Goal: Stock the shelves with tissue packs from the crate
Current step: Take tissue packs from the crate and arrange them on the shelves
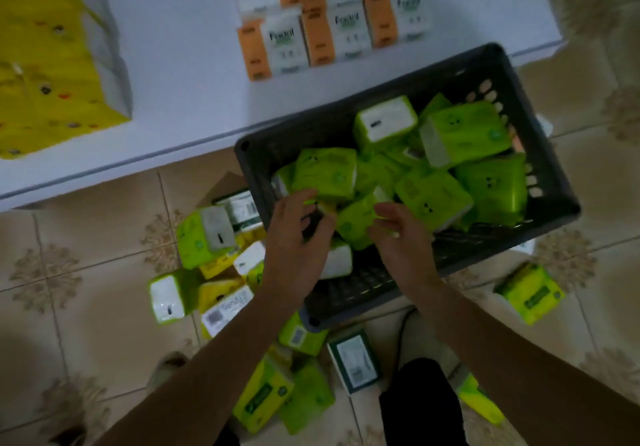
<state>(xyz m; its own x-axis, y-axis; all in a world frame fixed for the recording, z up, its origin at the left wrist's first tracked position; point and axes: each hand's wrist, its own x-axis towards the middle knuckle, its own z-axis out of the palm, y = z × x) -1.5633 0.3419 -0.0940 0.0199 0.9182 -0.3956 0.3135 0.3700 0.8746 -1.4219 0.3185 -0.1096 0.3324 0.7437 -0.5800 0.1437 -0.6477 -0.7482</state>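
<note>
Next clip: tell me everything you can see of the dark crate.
The crate is a dark grey, plastic-looking rectangular bin with slotted walls and a gridded floor, bare at its near end. It sits askew to the white shelf, its far corner overlapping the shelf edge in view. Green tissue packs lie jumbled inside. The left hand and right hand reach in and touch packs; their grip is blurred.

Both forearms run bare from the frame's lower edge up to the crate (381, 99), ending in the left hand (298, 234) and right hand (401, 237), fingers uncovered. Below the crate's near rim shows a black trouser leg (419, 404), too dark for detail.
</note>
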